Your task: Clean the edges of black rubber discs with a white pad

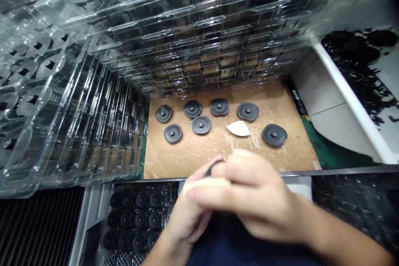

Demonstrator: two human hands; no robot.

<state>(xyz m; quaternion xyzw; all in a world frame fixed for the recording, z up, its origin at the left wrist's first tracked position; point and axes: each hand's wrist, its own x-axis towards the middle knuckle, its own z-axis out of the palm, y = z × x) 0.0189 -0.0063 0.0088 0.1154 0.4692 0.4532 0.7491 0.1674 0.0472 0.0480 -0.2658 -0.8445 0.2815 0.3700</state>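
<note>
While the two hands meet at the near edge of the bench, the left hand (188, 212) and the right hand (249, 193) are clamped together on a dark part (213, 168), mostly hidden between the fingers; motion blur conceals the exact grip. For sound handling, I judge, steady the part with the left and apply force with the right — evenly, close to the rim. Keep elbows clear of the tray of discs (140, 219) below. Beyond the hands, cardboard (174, 162) carries a white piece (238, 128) and seven dark discs (201, 125), spaced apart; clear trays (215, 20) stand stacked behind.
</note>
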